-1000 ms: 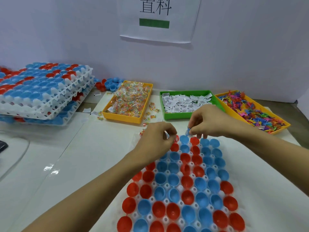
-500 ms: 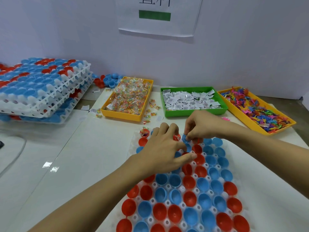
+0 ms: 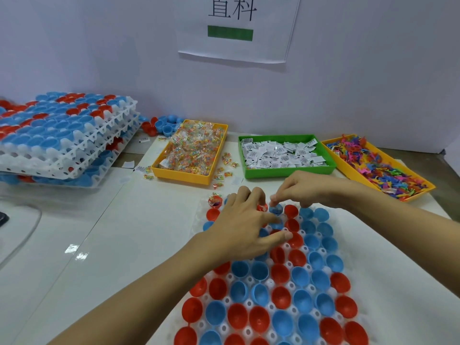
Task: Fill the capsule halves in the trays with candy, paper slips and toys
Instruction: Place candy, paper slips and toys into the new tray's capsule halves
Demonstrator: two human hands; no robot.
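Note:
A white tray (image 3: pixel 249 303) of red and blue capsule halves lies in front of me. My left hand (image 3: pixel 245 226) rests palm down on its far left part, fingers apart, thumb stretched right. My right hand (image 3: pixel 305 189) hovers over the far row. Its fingertips are pinched on a small clear candy packet just above a blue half (image 3: pixel 276 209). A red half (image 3: pixel 215 201) at the far left corner holds candy. Behind the tray stand three bins: candy (image 3: pixel 194 148) in a yellow one, paper slips (image 3: pixel 281 153) in a green one, and colourful toys (image 3: pixel 380 168) in a yellow one.
A stack of white trays (image 3: pixel 74 150) filled with capsule halves stands at the far left. Loose halves (image 3: pixel 161 124) lie by the wall behind it. Stray candy packets (image 3: pixel 221 174) are scattered between the candy bin and the green bin. A paper sign (image 3: pixel 236 28) hangs on the wall.
My left hand has opened from a loose fist and spread flat over the tray. My right hand has kept its pinch and shifted slightly over the far row.

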